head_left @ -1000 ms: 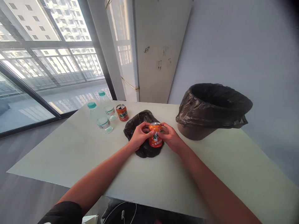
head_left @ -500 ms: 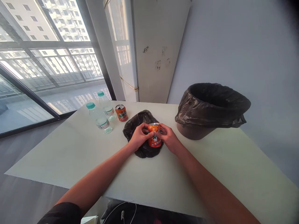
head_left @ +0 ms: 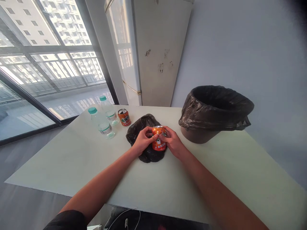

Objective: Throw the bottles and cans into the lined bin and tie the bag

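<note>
An orange drink can (head_left: 158,144) is upright between my two hands, over the front right part of a crumpled black plastic bag (head_left: 151,156). My left hand (head_left: 144,139) grips the can's left side, thumb across its front. From the right, my right hand (head_left: 173,140) holds it the same way, and the thumbs nearly meet. Fingers behind the can are hidden. The bag lies on the pale table (head_left: 96,169) with its mouth partly open. Beyond it to the left stands a second orange can (head_left: 124,117), its top opened.
Left of the second can stand two clear plastic bottles with green caps, a nearer one (head_left: 100,125) and a farther one (head_left: 109,111). A bin (head_left: 201,134) lined with a black bag stands on the right. Behind the table are a fridge (head_left: 158,38) and a glass door (head_left: 48,64).
The camera view has shifted slightly. Both hands keep hold of the can, which has barely moved.
</note>
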Demonstrator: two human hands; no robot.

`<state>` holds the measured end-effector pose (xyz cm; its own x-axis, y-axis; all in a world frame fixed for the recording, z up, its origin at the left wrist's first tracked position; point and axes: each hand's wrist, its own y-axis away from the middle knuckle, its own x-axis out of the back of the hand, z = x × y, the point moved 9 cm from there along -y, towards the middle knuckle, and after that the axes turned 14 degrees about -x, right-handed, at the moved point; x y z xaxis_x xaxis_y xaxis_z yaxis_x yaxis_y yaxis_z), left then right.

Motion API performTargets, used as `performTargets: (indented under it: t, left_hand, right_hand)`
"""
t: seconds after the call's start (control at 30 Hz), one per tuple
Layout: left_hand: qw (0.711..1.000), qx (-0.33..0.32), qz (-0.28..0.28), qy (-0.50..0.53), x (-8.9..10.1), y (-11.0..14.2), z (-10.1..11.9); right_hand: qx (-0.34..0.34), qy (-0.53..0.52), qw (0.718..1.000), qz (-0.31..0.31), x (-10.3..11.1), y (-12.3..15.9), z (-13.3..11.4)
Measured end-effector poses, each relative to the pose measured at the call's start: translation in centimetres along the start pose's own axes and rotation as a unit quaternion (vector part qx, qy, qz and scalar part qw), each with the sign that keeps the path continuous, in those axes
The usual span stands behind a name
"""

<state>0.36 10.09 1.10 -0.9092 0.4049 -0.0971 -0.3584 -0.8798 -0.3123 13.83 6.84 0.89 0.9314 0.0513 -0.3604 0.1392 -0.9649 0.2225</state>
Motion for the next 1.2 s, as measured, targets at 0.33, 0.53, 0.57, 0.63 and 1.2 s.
performTargets:
  t: [0.33,0.53,0.57,0.63,1.2]
  left_hand:
    - [0.999,-0.003,0.002,0.034,0.0,0.0,-0.4]
    - [0.999,-0.039,0.004,-0.015,-0.1,0.1,0.1]
    - [0.998,-0.048,0.007,-0.031,-0.1,0.2,0.2]
    - [0.997,-0.06,0.008,-0.051,-0.1,0.2,0.2]
    - [0.999,-0.017,0.002,-0.039,-0.2,0.4,-0.3]
  right_hand:
    - [0.021,0.049,0.995,-0.08,-0.3,0.2,-0.6]
    - [0.034,0.06,0.995,-0.077,-0.1,0.1,-0.6]
    - [0.036,0.06,0.995,-0.066,0.0,0.0,-0.5]
    - [0.037,0.058,0.996,-0.055,0.0,-0.2,-0.3]
    - [-0.005,-0.067,0.998,-0.013,1.1,-0.5,0.2]
